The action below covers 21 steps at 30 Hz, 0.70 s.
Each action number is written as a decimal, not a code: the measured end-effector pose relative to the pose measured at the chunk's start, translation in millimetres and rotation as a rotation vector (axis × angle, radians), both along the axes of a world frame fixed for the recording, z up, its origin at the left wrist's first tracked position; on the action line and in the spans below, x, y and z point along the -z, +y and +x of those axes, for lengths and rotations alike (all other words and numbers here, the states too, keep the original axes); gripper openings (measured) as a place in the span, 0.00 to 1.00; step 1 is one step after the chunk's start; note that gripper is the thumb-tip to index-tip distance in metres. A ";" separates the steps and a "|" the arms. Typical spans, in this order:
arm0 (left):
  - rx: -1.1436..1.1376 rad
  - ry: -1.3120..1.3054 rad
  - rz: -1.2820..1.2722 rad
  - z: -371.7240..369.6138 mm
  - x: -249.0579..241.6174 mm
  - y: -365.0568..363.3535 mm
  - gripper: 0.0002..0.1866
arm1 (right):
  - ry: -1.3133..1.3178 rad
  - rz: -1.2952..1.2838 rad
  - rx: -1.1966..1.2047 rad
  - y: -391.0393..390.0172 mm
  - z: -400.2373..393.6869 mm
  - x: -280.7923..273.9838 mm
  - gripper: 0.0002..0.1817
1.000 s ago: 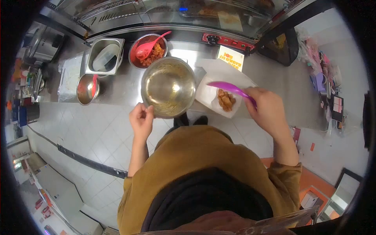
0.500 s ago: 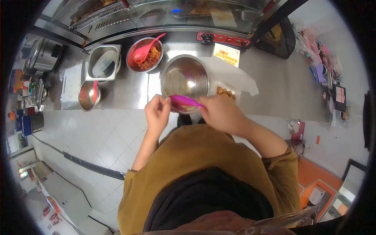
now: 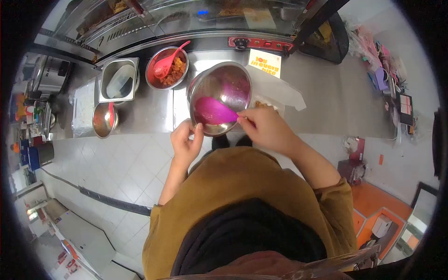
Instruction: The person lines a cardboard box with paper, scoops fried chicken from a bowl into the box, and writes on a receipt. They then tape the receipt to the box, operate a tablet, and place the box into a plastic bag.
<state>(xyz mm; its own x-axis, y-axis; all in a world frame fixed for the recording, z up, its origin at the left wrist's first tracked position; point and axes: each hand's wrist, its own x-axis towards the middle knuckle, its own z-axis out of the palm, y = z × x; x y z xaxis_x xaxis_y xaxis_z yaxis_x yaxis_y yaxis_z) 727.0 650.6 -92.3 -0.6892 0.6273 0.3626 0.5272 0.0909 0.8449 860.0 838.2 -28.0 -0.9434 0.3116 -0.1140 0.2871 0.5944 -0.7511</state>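
A large steel mixing bowl (image 3: pixel 242 77) stands tilted at the counter's front edge, with reddish smears inside. My left hand (image 3: pixel 185 140) pinches its near left rim between thumb and fingers. A purple serving spoon (image 3: pixel 215 111) lies across the bowl's opening, its broad head turned left. Its handle is gripped in my right hand (image 3: pixel 268 126), just off the bowl's right side. Brown food pieces (image 3: pixel 261 104) on white paper (image 3: pixel 284 95) sit behind my right hand, which partly hides them.
Left of the mixing bowl is a steel bowl (image 3: pixel 150 74) of reddish-brown food with a red ladle (image 3: pixel 163 67). Further left stand a steel rectangular pan (image 3: pixel 103 95) and a small bowl (image 3: pixel 99 126) with a red utensil. A glass display case (image 3: pixel 177 21) runs along the back.
The purple spoon has turned from edge-on to broad side showing, over the bowl's inside. The mixing bowl now tilts more. My left hand has moved slightly down, still by the near left rim.
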 end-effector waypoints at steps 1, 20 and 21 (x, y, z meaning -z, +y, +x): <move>0.000 0.001 0.009 0.5 0.5 1.4 0.13 | -0.025 -0.206 0.022 5.2 -1.7 -1.1 0.10; 0.046 -0.118 0.031 -6.9 13.9 -3.3 0.15 | 0.064 0.297 -0.061 7.9 1.3 1.1 0.09; 0.044 -0.152 0.037 -6.7 15.2 -3.6 0.15 | 0.067 0.172 -0.047 5.8 2.4 1.6 0.10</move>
